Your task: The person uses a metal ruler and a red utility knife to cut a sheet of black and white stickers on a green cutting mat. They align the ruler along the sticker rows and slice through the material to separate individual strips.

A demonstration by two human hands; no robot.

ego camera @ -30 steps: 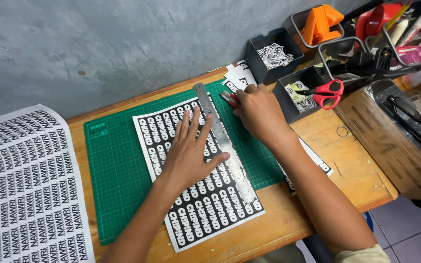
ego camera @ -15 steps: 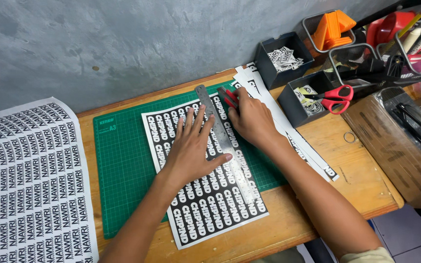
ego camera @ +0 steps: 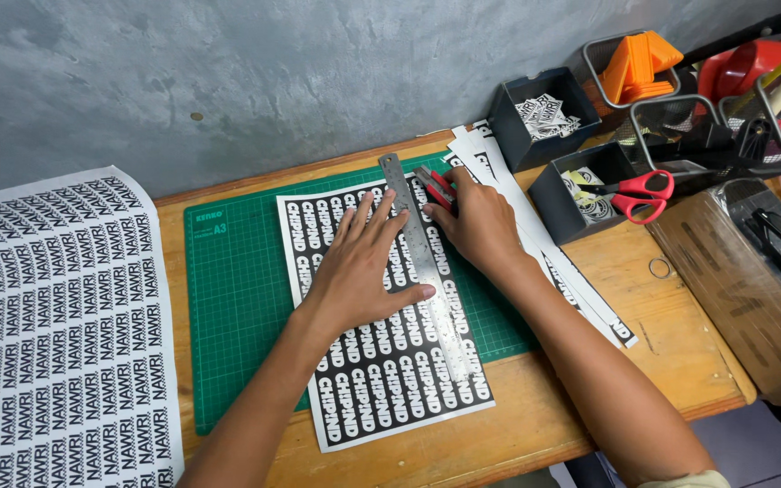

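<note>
Left hand (ego camera: 359, 271) spread flat, fingers splayed, pressing ruler (ego camera: 425, 262) and sticker sheet (ego camera: 381, 361) onto green mat (ego camera: 237, 316). Right hand (ego camera: 476, 221) curled closed around red cutter (ego camera: 436, 188), right of ruler at its far end, blade end hidden under the fingers.

Risks, judged from this pose: ruler lying diagonal across sheet, pinned by thumb and fingertips only near its upper half, so lower half free to pivot under side pressure; crooked cut through the printed rows likely then. Left thumb sitting right at ruler's cutting edge; a blade riding up over the thin steel could catch it. Sheet's near corner hanging past mat onto bare wooden surface (ego camera: 589, 425), so a full-length cut could score the wood.

Cut strips (ego camera: 535, 244) right of ruler, loose, fanned toward the surface's edge.

Containers, all right of ruler: near dark box (ego camera: 553, 194) holding round stickers, red scissors (ego camera: 639, 192) laid across its rim; far dark box (ego camera: 522, 131) filled with small printed stickers; wire basket (ego camera: 594, 54) carrying orange pieces (ego camera: 639, 63). Further wire baskets beyond, contents too cluttered to tell.

Large printed sheet (ego camera: 47, 334) well left of ruler.
</note>
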